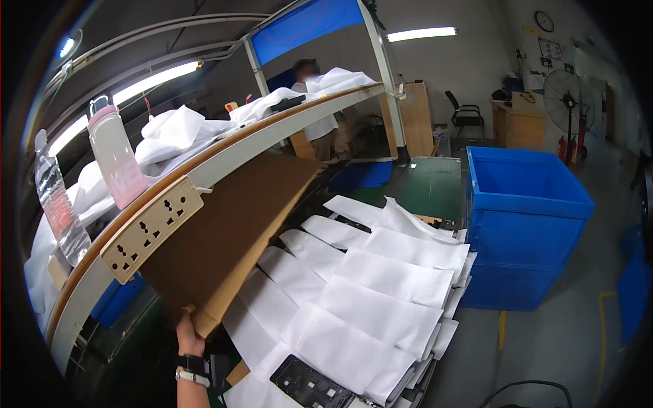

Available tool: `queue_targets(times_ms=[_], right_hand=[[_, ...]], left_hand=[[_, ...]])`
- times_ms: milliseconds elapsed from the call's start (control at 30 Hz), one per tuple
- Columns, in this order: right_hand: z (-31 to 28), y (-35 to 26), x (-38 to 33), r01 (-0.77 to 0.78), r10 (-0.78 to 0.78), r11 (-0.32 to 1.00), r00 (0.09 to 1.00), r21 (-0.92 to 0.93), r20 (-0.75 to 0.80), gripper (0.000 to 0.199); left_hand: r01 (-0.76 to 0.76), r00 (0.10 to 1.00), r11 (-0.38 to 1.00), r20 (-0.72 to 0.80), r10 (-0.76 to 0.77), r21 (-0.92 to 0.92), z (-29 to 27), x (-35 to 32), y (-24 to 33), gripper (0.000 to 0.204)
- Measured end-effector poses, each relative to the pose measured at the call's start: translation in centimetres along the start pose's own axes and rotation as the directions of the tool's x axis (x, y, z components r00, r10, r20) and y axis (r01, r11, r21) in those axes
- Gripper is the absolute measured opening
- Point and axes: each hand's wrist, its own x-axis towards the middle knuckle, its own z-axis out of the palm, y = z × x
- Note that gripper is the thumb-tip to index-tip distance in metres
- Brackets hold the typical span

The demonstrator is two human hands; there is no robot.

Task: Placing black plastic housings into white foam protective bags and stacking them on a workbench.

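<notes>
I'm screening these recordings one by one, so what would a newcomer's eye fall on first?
Probably the overlapping white sheets spread across the lower middle, with a black panel showing near the bottom edge. Next, the big blue bin standing to their right. Then the large brown cardboard to their left, its near corner held by the left hand.

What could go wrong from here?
1. The left grip has only the near end of the brown cardboard, so the far end could swing or drag across the overlapping white wraps and shift them.
2. One black frame lies partly uncovered; contact might scratch it.
3. The pink bottle stands near the front edge of the shelf; a bump might topple it.
</notes>
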Motion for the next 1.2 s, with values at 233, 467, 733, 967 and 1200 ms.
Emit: queue_targets(times_ms=[233, 467, 733, 967, 1200], right_hand=[[0.3, 1.2, 0.4, -0.006, 0.010, 0.998, 0.997, 0.057, -0.071, 0.016], [2.1, 2.3, -0.2, 0.124, -0.109, 0.979, 0.989, 0.164, -0.100, 0.014], [3.0, 1.2, -0.1, 0.078, -0.032, 0.952, 0.987, 0.295, -0.155, 0.012], [2.1, 0.2, 0.0, -0.038, 0.064, 0.886, 0.997, 0.462, -0.040, 0.026], [1.8, 0.2, -0.1, -0.038, 0.046, 0.983, 0.998, 0.179, -0.037, 0.038]], left_hand=[[0.061, 0.995, 0.902, 0.044, -0.088, 0.426, -6.7, 12.8, -1.7, 0.056], [-0.116, 0.993, 0.291, 0.112, 0.028, 0.950, -5.8, 5.2, 0.9, 0.048], [-0.537, 0.842, -0.166, 0.538, -0.045, 0.827, 1.1, -21.4, 3.3, 0.044], [-0.583, 0.802, -0.078, 0.559, -0.211, 0.809, 2.1, -26.1, 0.6, 0.047], [-0.212, 0.928, 0.171, 0.253, -0.274, 0.962, 4.4, -16.3, -3.0, 0.083]])
